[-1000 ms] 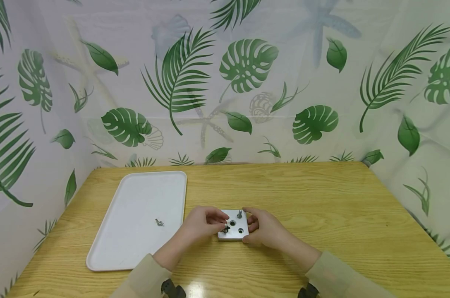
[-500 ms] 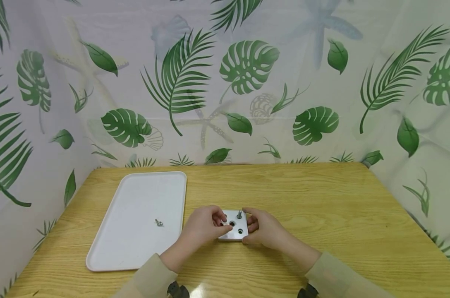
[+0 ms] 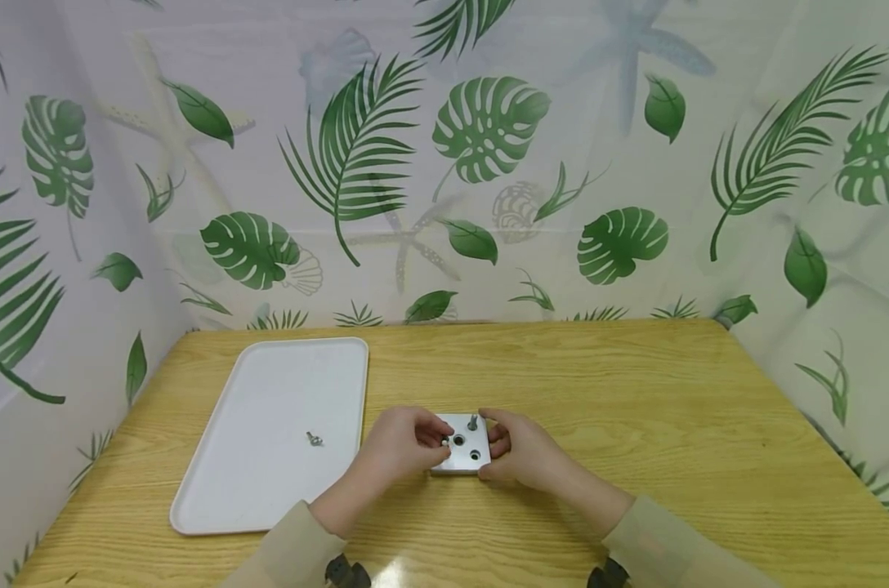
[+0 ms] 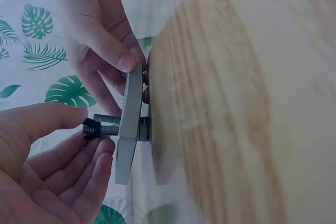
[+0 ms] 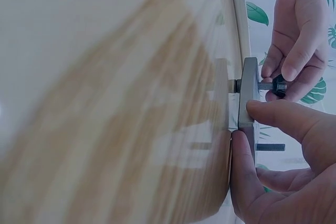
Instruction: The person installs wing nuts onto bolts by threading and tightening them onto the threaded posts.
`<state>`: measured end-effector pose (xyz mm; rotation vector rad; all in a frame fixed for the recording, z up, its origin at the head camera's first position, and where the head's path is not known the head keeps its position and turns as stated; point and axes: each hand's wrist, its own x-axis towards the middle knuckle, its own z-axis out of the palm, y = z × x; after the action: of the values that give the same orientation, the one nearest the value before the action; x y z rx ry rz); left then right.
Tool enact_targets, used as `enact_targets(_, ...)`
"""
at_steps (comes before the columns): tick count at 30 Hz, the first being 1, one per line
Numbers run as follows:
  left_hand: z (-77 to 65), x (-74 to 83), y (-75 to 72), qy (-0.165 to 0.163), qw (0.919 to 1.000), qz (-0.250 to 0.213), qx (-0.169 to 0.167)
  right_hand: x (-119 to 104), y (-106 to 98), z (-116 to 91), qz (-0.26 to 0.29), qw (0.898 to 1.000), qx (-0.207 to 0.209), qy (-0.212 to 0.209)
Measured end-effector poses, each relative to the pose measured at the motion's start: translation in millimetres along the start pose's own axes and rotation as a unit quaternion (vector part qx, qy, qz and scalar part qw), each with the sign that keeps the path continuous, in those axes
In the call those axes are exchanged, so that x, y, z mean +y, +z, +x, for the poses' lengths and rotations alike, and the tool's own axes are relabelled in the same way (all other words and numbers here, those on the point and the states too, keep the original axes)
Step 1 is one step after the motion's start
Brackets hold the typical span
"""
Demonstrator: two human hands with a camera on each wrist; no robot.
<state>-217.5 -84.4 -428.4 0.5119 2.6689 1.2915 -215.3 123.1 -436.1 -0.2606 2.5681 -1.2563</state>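
A square silver metal plate (image 3: 459, 457) with several holes lies on the table in front of me. One bolt (image 3: 473, 423) stands upright through its far right corner. A second bolt (image 4: 109, 130) pokes up through the left side with a dark nut (image 4: 91, 128) near its end. My left hand (image 3: 404, 441) has thumb and fingertips around this nut. My right hand (image 3: 521, 451) grips the plate's right edge, thumb on the near side and fingers at the far side. In the right wrist view, the bolt heads on the underside hold the plate (image 5: 249, 95) off the tabletop.
A white tray (image 3: 268, 425) lies to the left on the wooden table (image 3: 636, 408). On it is a small metal fastener (image 3: 314, 438), too small to make out fully. A leaf-patterned cloth (image 3: 415, 163) hangs behind and along the sides.
My left thumb swept right across the nut half a second ago and has since drawn back, with the fingertips around the nut again. The right hand and plate stay in place.
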Motion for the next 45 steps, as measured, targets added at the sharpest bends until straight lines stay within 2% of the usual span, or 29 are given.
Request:
enact_targets(9, -0.3, -2.3, -2.7, 0.015, 0.9997, -0.006, -0.017, -0.2, 1.1, 0.9, -0.008, 1.000, 0.002, 0.004)
enact_targets(18, -0.2, -3.6, -6.3, 0.019, 0.9996, 0.001, -0.019, -0.9, 2.1, 1.3, -0.012, 1.000, 0.002, 0.002)
enact_targets(31, 1.6, -5.5, -5.6, 0.041, 0.9983, 0.037, -0.016, -0.1, 2.4, 1.8, -0.012, 1.000, 0.001, 0.004)
enact_targets(36, -0.2, -3.5, -4.6, 0.040, 0.9980, 0.047, -0.017, 0.9, 2.7, 1.2, -0.011, 1.000, 0.000, -0.001)
enact_targets(40, -3.2, 1.0, -2.3, 0.030, 0.9979, 0.058, -0.007, 2.6, 3.3, 1.7, -0.008, 1.000, 0.000, 0.001)
enact_targets(45, -3.9, 5.6, 3.0, 0.013, 0.9934, 0.111, 0.026, 3.5, 3.2, 2.1, -0.002, 1.000, -0.002, 0.002)
